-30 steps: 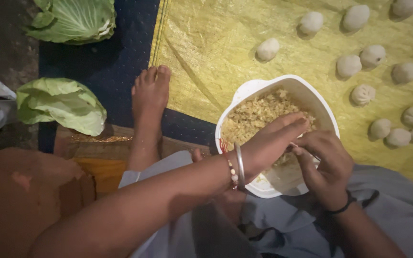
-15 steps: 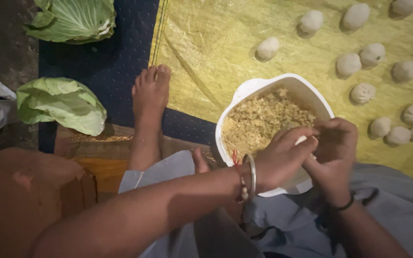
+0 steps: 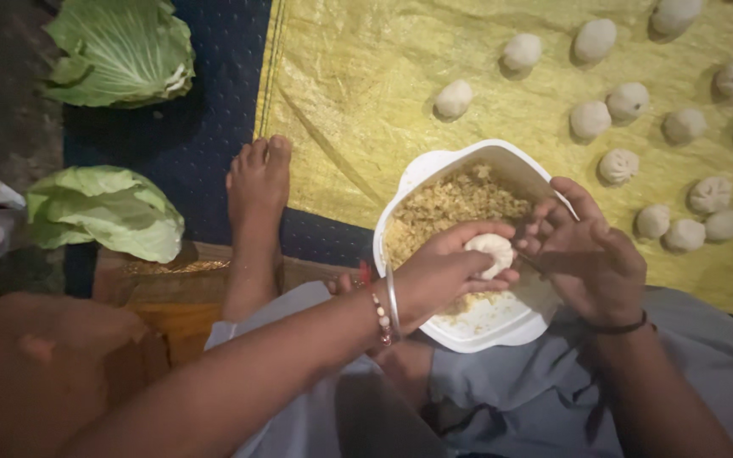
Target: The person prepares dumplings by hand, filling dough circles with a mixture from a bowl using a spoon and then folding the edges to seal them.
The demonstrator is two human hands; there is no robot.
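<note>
My left hand cups a small white dough wrapper over a white bowl of yellow-brown minced filling. My right hand is beside it, fingertips touching the edge of the dough. The bowl rests on my lap, on grey cloth. Several shaped white dumplings lie in rows on a yellow sheet beyond the bowl.
Two green cabbage pieces lie at the left, one at the top and one lower, on a dark blue mat. My bare foot rests at the sheet's edge. A wooden board sits under my leg.
My hands have lifted out of the filling and come together. The left hand now holds a dough wrapper, with the right hand's fingers at its edge.
</note>
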